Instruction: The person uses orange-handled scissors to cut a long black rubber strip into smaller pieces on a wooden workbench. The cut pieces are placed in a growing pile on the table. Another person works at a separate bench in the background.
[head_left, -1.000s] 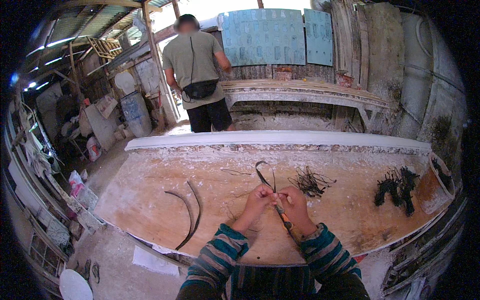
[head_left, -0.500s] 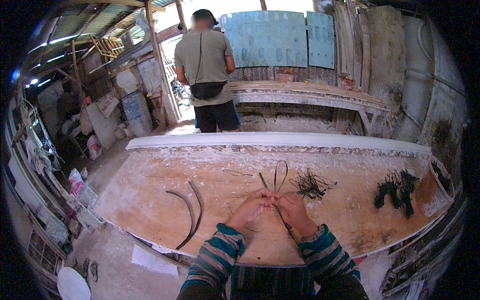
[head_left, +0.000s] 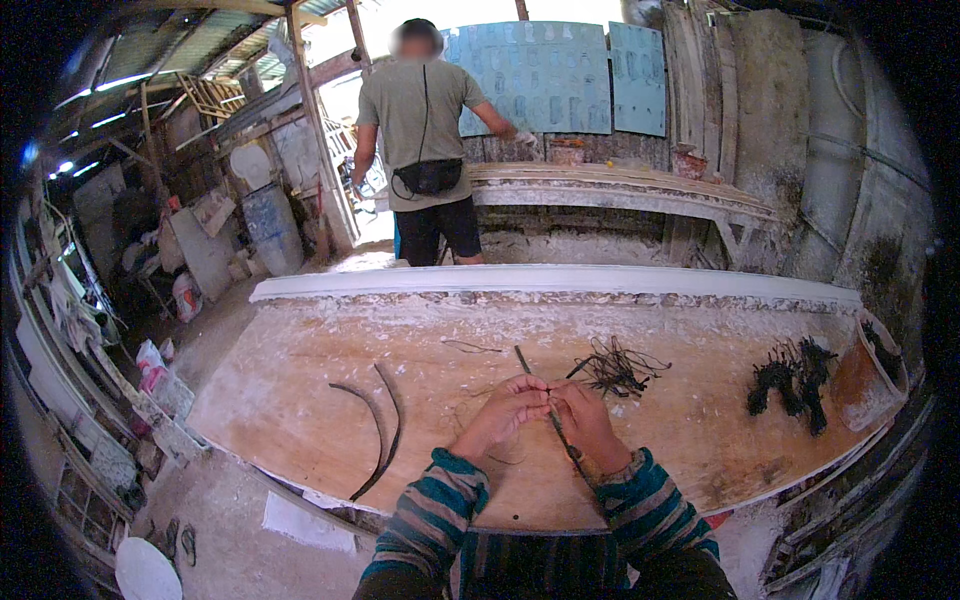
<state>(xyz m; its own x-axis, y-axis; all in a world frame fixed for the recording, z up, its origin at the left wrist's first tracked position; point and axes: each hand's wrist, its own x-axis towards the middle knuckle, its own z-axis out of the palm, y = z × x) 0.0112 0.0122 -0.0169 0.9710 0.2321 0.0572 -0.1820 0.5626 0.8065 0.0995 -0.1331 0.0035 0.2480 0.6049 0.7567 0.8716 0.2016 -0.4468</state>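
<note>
Above the near half of the wooden tabletop, my left hand (head_left: 508,408) and right hand (head_left: 588,418) meet with fingertips pinched together on a thin dark strip (head_left: 566,446). One end points up past my left fingers, and a short end slants out beyond my right fingers. Its lower length runs down beneath my right wrist. A small dark spot, possibly a knot, shows between the fingertips. Just beyond my right hand lies a loose tangle of thin dark cords (head_left: 622,368). Two curved dark strips (head_left: 397,420) rest to the left of my hands.
Dark knotted bundles (head_left: 795,385) lie at the right, beside a tipped orange-brown container (head_left: 866,385). A white raised ledge (head_left: 560,284) borders the table's far side. Beyond it, a person (head_left: 420,130) stands by a long bench (head_left: 620,190), one arm stretched over it.
The loop that stood above my fingertips is gone, and a short end now slants out to the right. My hands stay nearly in place. The other person has shifted right and reached out an arm.
</note>
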